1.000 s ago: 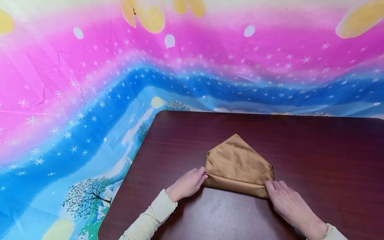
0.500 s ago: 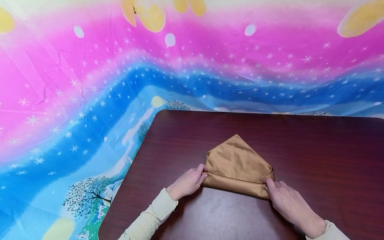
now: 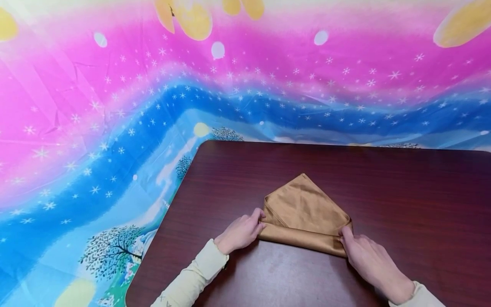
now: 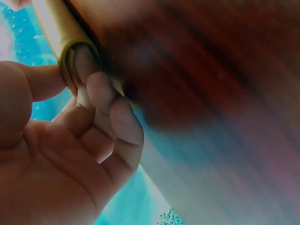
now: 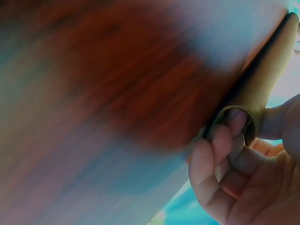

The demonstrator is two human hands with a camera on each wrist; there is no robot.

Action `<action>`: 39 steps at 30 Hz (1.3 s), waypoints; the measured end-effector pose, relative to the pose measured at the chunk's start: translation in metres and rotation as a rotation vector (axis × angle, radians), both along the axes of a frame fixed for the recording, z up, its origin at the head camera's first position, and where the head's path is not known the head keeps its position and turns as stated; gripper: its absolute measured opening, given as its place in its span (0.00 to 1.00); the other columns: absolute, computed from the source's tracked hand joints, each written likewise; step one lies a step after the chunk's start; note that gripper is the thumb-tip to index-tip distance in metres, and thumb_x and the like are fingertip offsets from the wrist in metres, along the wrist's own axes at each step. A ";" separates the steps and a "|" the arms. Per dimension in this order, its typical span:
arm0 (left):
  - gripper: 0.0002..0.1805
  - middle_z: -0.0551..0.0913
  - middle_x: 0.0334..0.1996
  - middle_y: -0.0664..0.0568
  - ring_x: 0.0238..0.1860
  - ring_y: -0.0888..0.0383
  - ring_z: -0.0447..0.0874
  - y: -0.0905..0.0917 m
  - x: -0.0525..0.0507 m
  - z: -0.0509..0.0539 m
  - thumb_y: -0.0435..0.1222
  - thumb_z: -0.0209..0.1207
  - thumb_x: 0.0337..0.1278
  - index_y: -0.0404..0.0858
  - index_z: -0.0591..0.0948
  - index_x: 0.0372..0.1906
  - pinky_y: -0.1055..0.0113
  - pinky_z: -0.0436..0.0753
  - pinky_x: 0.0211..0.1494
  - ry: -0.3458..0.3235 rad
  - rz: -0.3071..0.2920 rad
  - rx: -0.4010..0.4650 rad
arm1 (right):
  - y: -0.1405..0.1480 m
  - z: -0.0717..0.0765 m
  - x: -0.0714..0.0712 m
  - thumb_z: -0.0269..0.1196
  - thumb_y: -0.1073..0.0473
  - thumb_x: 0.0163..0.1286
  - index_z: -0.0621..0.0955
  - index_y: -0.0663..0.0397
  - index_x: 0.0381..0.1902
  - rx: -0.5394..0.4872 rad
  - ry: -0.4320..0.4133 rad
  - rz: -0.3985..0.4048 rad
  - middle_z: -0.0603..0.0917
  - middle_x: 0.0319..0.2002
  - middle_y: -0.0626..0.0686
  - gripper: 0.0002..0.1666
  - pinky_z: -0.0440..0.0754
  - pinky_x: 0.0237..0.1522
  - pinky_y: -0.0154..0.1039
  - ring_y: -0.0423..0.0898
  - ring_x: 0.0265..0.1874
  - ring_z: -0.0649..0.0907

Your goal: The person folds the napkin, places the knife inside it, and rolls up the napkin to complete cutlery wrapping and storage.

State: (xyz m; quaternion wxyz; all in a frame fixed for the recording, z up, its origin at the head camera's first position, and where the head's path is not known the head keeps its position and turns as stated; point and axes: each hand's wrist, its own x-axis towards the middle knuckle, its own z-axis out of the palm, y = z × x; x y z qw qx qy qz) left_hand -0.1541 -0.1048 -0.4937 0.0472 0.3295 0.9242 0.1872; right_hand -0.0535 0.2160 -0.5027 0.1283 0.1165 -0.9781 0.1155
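A golden-brown satin cloth (image 3: 307,204) lies folded, its far part flat and pointed, its near edge rolled into a tube. At the tube's left end, my left hand (image 3: 239,233) pinches the roll between thumb and fingers. My right hand (image 3: 374,260) grips the right end in the same way. In the left wrist view, a fingertip sits inside the open end of the roll (image 4: 58,28), with the thumb pressed on its outside. The right wrist view likewise has a fingertip inside the roll (image 5: 267,70) and the thumb against its outer side.
The dark reddish-brown wooden table (image 3: 414,192) has rounded corners and a glossy surface. Behind it and along its left side hangs a printed backdrop (image 3: 245,102) in pink and blue with snowflakes and trees.
The cloth has shifted very slightly toward me, its far tip a little lower. The fingers of both hands have moved a little at the roll's ends and keep their grip.
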 end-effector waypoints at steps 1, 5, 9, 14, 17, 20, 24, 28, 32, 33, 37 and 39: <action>0.12 0.82 0.26 0.53 0.23 0.63 0.76 0.000 0.000 0.000 0.40 0.53 0.69 0.39 0.72 0.51 0.67 0.75 0.26 -0.001 0.001 -0.002 | 0.000 0.000 0.000 0.61 0.62 0.66 0.68 0.54 0.34 0.001 -0.003 -0.005 0.67 0.11 0.45 0.10 0.64 0.11 0.42 0.46 0.11 0.72; 0.13 0.81 0.24 0.55 0.22 0.63 0.74 0.002 -0.001 0.002 0.41 0.54 0.68 0.40 0.72 0.51 0.67 0.73 0.25 -0.003 0.014 -0.012 | 0.000 0.001 0.000 0.60 0.61 0.67 0.67 0.54 0.33 0.006 -0.029 -0.028 0.65 0.09 0.45 0.11 0.63 0.09 0.42 0.47 0.09 0.70; 0.12 0.79 0.23 0.55 0.21 0.63 0.72 0.003 -0.001 0.003 0.42 0.55 0.68 0.40 0.72 0.50 0.67 0.72 0.24 -0.007 0.023 -0.025 | -0.001 0.002 0.000 0.60 0.60 0.68 0.67 0.54 0.33 0.013 -0.053 -0.053 0.66 0.09 0.47 0.11 0.63 0.09 0.43 0.48 0.08 0.70; 0.11 0.79 0.22 0.55 0.21 0.62 0.74 0.004 -0.002 0.004 0.41 0.56 0.67 0.41 0.73 0.47 0.66 0.73 0.24 -0.005 0.027 -0.032 | -0.001 0.003 -0.001 0.59 0.59 0.68 0.67 0.55 0.33 0.013 -0.074 -0.072 0.68 0.09 0.49 0.11 0.64 0.10 0.45 0.50 0.08 0.70; 0.10 0.79 0.23 0.54 0.22 0.61 0.75 0.004 -0.002 0.004 0.41 0.56 0.66 0.41 0.73 0.46 0.65 0.73 0.25 -0.008 0.030 -0.027 | -0.001 0.004 -0.001 0.59 0.59 0.68 0.67 0.55 0.33 0.011 -0.079 -0.075 0.68 0.09 0.49 0.11 0.65 0.10 0.45 0.50 0.08 0.70; 0.10 0.79 0.22 0.55 0.22 0.62 0.74 0.005 -0.002 0.004 0.40 0.56 0.66 0.41 0.73 0.46 0.65 0.73 0.25 -0.013 0.032 -0.025 | -0.001 0.004 -0.001 0.59 0.59 0.68 0.67 0.55 0.32 0.010 -0.084 -0.079 0.68 0.09 0.49 0.11 0.65 0.10 0.45 0.50 0.08 0.71; 0.10 0.75 0.20 0.57 0.21 0.63 0.71 0.005 -0.003 0.005 0.41 0.56 0.66 0.41 0.73 0.45 0.67 0.72 0.25 -0.023 0.036 -0.030 | -0.001 0.005 -0.001 0.59 0.59 0.69 0.67 0.55 0.33 0.008 -0.094 -0.085 0.69 0.10 0.50 0.11 0.65 0.10 0.45 0.51 0.09 0.72; 0.10 0.74 0.19 0.58 0.20 0.63 0.71 0.006 -0.004 0.004 0.43 0.56 0.66 0.42 0.73 0.45 0.67 0.71 0.24 -0.024 0.044 -0.041 | 0.000 0.005 0.000 0.60 0.59 0.68 0.68 0.55 0.34 0.005 -0.087 -0.089 0.70 0.10 0.50 0.11 0.65 0.09 0.46 0.52 0.09 0.73; 0.11 0.75 0.19 0.57 0.20 0.61 0.74 0.006 -0.005 0.004 0.45 0.56 0.66 0.43 0.73 0.45 0.66 0.72 0.23 -0.008 0.064 -0.057 | 0.000 0.005 0.000 0.61 0.59 0.67 0.69 0.55 0.34 0.006 -0.082 -0.092 0.70 0.10 0.51 0.11 0.65 0.09 0.47 0.53 0.09 0.73; 0.11 0.76 0.19 0.57 0.20 0.61 0.74 0.006 -0.005 0.004 0.45 0.56 0.66 0.43 0.73 0.44 0.65 0.72 0.23 -0.005 0.069 -0.062 | 0.000 0.005 0.000 0.61 0.59 0.67 0.69 0.55 0.34 0.006 -0.085 -0.093 0.70 0.10 0.51 0.11 0.66 0.09 0.47 0.53 0.09 0.73; 0.10 0.75 0.18 0.57 0.21 0.61 0.75 0.005 -0.005 0.003 0.45 0.56 0.66 0.43 0.74 0.43 0.66 0.72 0.23 -0.010 0.068 -0.077 | 0.000 0.005 0.000 0.60 0.58 0.67 0.69 0.55 0.34 0.004 -0.107 -0.099 0.71 0.11 0.51 0.11 0.66 0.10 0.48 0.54 0.10 0.73; 0.10 0.75 0.18 0.58 0.21 0.62 0.74 0.005 -0.005 0.003 0.44 0.56 0.66 0.43 0.74 0.42 0.66 0.72 0.24 -0.017 0.060 -0.079 | 0.000 0.005 0.000 0.60 0.58 0.67 0.69 0.55 0.34 0.002 -0.114 -0.100 0.72 0.11 0.52 0.10 0.66 0.10 0.48 0.53 0.10 0.73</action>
